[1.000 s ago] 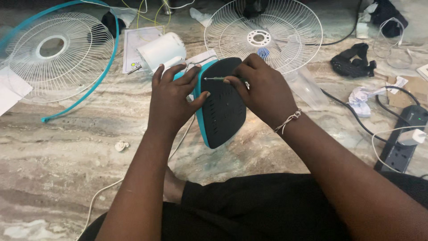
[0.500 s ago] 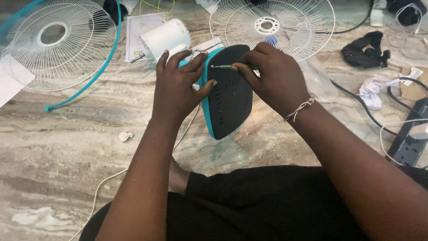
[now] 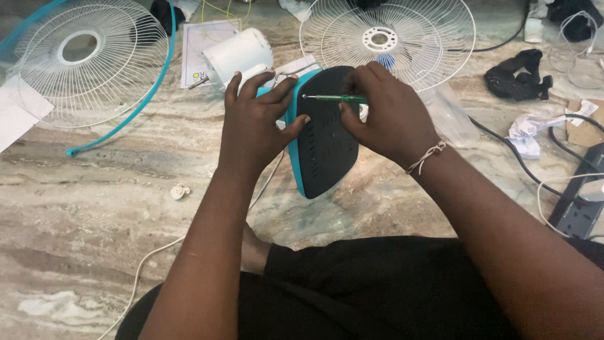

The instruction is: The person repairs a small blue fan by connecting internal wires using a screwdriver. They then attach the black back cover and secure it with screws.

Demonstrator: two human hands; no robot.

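A teal fan base with a black underside point(image 3: 327, 148) stands tilted on its edge on the marble floor point(image 3: 94, 208). My left hand point(image 3: 255, 123) grips its left teal rim, fingers spread over the edge. My right hand point(image 3: 384, 113) holds a thin green-handled screwdriver point(image 3: 330, 99), lying level with its tip against the black underside near the top left. A white motor housing point(image 3: 239, 55) lies just behind the base.
A white fan grille with a teal rim point(image 3: 88, 56) lies at the far left, another white grille point(image 3: 390, 38) behind the base. Black cloth point(image 3: 516, 75), crumpled paper point(image 3: 525, 132), a black power strip point(image 3: 576, 211) and cables sit to the right. A white cord point(image 3: 151, 258) runs lower left.
The view has shifted slightly, with the base lower in the frame. Both hands stay on the base, and the screwdriver remains at the same spot on the black underside.
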